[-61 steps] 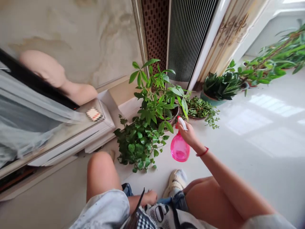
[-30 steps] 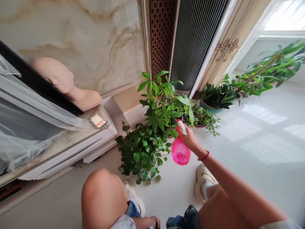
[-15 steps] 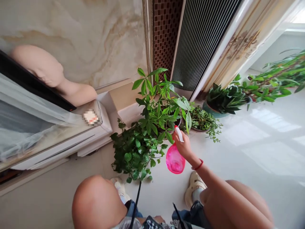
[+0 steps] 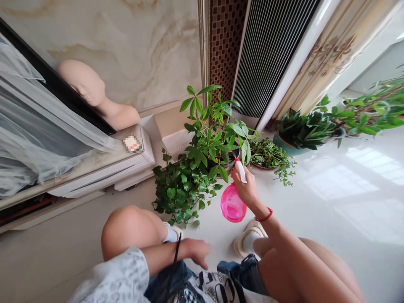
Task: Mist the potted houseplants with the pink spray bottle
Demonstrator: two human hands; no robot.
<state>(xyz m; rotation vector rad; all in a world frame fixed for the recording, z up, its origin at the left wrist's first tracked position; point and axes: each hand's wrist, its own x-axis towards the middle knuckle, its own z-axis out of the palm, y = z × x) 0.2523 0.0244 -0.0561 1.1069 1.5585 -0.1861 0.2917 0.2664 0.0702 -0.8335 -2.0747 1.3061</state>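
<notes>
A pink see-through spray bottle [image 4: 232, 205] with a white and red trigger head hangs from my right hand [image 4: 248, 187], whose fingers are wrapped around its neck. Its red nozzle points at the leafy potted plant [image 4: 217, 145] just beyond, close to the rim of the dark pot. Over my lap, between the knees, is my left hand [image 4: 196, 251]. It holds nothing that I can see, and its fingers are loosely bent and apart from the thumb, slightly blurred. A trailing green plant [image 4: 181, 189] spreads to the left of the bottle, touching neither hand.
To the right stand a low succulent pot [image 4: 271, 155], a teal pot [image 4: 285, 145] of broad leaves and more foliage [image 4: 372, 115]. A tall slatted unit [image 4: 268, 54] rises behind. On the left, a cabinet [image 4: 104, 174] carries a mannequin head [image 4: 83, 82] and a screen draped in white netting [image 4: 59, 130].
My left hand has risen into view over my lap. The spray bottle remains in my right hand, its nozzle slightly farther forward. The view has shifted a little to the left.
</notes>
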